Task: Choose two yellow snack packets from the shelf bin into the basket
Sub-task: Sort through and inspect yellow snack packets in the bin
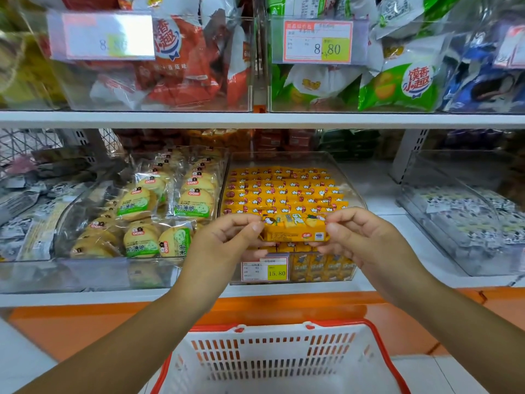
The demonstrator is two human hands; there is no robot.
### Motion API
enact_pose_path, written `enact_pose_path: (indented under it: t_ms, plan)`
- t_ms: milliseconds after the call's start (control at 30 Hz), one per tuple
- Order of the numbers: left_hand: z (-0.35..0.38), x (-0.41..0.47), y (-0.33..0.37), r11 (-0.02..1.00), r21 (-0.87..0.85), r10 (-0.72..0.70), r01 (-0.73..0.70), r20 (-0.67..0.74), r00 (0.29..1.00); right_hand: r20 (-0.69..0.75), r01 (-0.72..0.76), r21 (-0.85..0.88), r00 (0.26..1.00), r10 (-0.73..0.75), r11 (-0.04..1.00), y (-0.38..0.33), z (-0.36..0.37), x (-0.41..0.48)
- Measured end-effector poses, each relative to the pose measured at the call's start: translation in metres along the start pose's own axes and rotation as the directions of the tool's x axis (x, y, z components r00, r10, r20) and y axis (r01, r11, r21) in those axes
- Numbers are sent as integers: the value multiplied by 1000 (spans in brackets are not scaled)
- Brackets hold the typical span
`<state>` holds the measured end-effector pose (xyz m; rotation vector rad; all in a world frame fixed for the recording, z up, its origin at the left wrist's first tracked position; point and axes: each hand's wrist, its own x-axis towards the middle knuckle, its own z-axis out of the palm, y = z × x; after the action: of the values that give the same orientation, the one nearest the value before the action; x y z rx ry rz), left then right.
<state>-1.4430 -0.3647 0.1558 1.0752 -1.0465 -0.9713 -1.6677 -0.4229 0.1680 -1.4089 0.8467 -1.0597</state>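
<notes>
We pinch a yellow packet (295, 228) between left hand (227, 243) and right hand (360, 240); next, lower it into the basket (272, 332), six o'clock.

Glossy yellow film packet (295, 228), clear smooth plastic bin (352, 189), perforated matt white plastic basket (272, 356).

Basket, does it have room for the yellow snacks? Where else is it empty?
Yes: the basket shows only bare white walls inside. A bare strip of shelf lies between the yellow packet bin and the black-and-white packet bin. The yellow one and the cookie bin are packed full.
</notes>
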Motion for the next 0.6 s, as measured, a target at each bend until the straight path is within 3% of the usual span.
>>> enact_pose_path:
  t_ms: [600]
  plan:
    - [-12, 7, -1, 990, -114, -70, 86, 140, 988, 129, -135, 207, 985, 110, 969, -2, -8, 5]
